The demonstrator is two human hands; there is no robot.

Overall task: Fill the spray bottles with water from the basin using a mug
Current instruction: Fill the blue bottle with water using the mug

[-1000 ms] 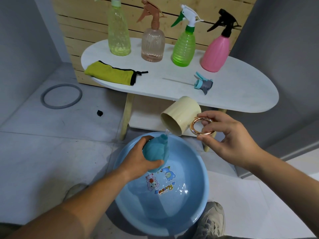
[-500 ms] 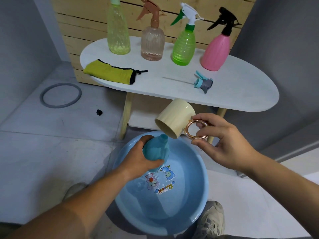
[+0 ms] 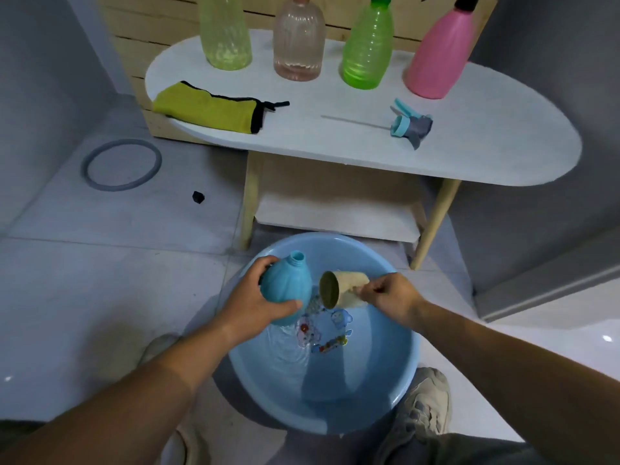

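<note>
Surroundings: white oval table (image 3: 469, 156) behind the round blue plastic basin (image 3: 385, 397), which sits on the tiled floor at the table's legs. On the table, back row, left to right:
- clear yellow-green bottle (image 3: 225, 38)
- ribbed pale pink bottle (image 3: 298, 41)
- bright green bottle (image 3: 367, 52)
- opaque pink bottle (image 3: 439, 58)

In front of them are a yellow-green cloth with black trim (image 3: 208, 110) at the left end and a loose teal spray head with dip tube (image 3: 411, 124) lying on its side to the right. A grey ring (image 3: 121, 164) and a small black bit (image 3: 198, 197) are on the floor to the left. Nothing sits between the hands and the basin.

Hands: the left hand (image 3: 255, 303) grips the opaque blue bottle (image 3: 287, 290) round its body, open neck up and tipped away, over the basin's left half. The right hand (image 3: 389, 297) pinches the cream mug (image 3: 342, 288) at its handle side. The mug is tipped over, mouth facing left, just right of the bottle and low inside the basin.

Change from 0.5 s ago: the mug was above the bottle neck and tilted into it (pouring pose). It is now down beside the bottle. The water surface is now rippled.

Hard to read:
- Table bottle tops are cut off at the frame edge.
- The mug's handle is hidden under the fingers.
- Can't tell if the mug's rim touches the water.
- The blue bottle's fill level is not visible.
- The basin-floor stickers are distorted.
</note>
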